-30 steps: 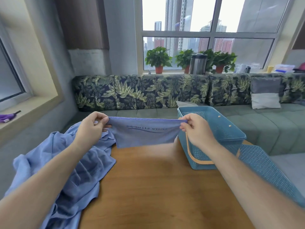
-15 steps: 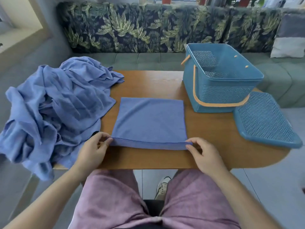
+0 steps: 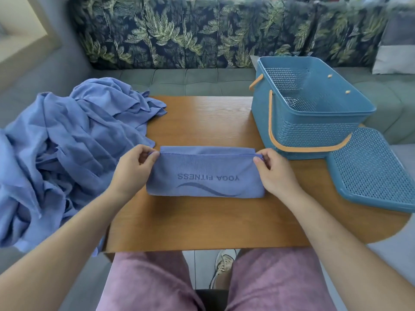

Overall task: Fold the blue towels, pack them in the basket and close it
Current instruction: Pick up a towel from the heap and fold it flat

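Observation:
A blue towel printed "YOGA FITNESS" lies folded in half on the wooden table. My left hand pinches its upper left corner. My right hand pinches the upper right corner, holding the folded-over edge just short of the far edge. A heap of unfolded blue towels spreads over the table's left side and hangs off it. The blue basket with orange handles stands open and empty at the right rear. Its perforated lid lies flat beside it.
A grey sofa with leaf-print back cushions runs behind the table. A grey and white pillow rests at its right end. My knees in pink shorts sit below the table's near edge, with a shoe on the floor.
A second ago I held the towel up in the air, then laid it flat. Both hands have since carried its near edge away from me, folding it in half with the print on top.

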`<state>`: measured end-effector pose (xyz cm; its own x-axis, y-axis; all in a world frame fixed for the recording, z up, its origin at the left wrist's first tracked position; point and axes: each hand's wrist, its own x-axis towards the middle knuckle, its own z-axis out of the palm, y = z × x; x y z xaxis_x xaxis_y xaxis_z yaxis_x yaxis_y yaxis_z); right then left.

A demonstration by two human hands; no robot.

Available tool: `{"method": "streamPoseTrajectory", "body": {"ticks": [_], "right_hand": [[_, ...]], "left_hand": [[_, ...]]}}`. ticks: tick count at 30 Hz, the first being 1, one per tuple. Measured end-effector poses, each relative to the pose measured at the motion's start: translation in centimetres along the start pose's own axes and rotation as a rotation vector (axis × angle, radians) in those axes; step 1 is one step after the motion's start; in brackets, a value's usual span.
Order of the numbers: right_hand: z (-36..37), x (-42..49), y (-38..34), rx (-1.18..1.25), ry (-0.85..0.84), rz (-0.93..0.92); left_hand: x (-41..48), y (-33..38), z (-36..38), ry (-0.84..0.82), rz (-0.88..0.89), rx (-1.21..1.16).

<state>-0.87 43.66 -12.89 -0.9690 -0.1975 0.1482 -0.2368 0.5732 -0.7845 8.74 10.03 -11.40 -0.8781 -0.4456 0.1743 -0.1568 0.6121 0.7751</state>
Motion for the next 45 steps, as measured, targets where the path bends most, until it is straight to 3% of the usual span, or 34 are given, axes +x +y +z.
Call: {"method": "streamPoseTrajectory", "body": {"ticks": [13, 16, 17, 20, 22, 24, 29, 32, 39, 42, 45], "right_hand": [[4.5, 6.5, 0.0, -0.544, -0.023, 0.172], [5.5, 4.8, -2.4, -0.983, -0.012, 0.136], [6.4, 3.9, -3.6, -1.007, 0.008, 0.066], [10.1, 2.7, -5.8, -0.777, -0.118, -0.132], [12.1, 2.9, -5.6, -0.674, -0.241, -0.139], [12.8, 2.9, -4.4, -0.604, -0.308, -0.062], [10.6, 1.8, -1.7, -0.676, -0.274, -0.053], [8.9, 1.7, -0.7, -0.712, -0.265, -0.009], [8.7, 1.7, -0.2, -0.781, -0.222, 0.032], [9.7, 0.3, -2.6, -0.836, -0.054, -0.125], [12.0, -3.7, -5.6, -0.668, 0.043, -0.328]], "left_hand": [[7.4, -2.8, 5.3, 0.005, -0.091, 0.293], [5.7, -1.4, 5.8, 0.167, 0.142, 0.582], [4.7, -0.4, 6.6, 0.171, 0.267, 0.573], [2.3, 1.6, 9.9, -0.075, 0.46, 0.397], [1.5, 1.6, 11.8, -0.274, 0.444, 0.429], [1.1, 0.9, 12.2, -0.355, 0.352, 0.473], [1.8, -1.6, 10.1, -0.328, 0.259, 0.554], [3.3, -3.2, 7.6, -0.409, 0.207, 0.589], [4.4, -5.1, 6.1, -0.457, 0.21, 0.539], [3.6, -4.2, 6.5, -0.42, 0.171, 0.599], [2.2, -3.3, 6.8, -0.338, 0.104, 0.641]]}}
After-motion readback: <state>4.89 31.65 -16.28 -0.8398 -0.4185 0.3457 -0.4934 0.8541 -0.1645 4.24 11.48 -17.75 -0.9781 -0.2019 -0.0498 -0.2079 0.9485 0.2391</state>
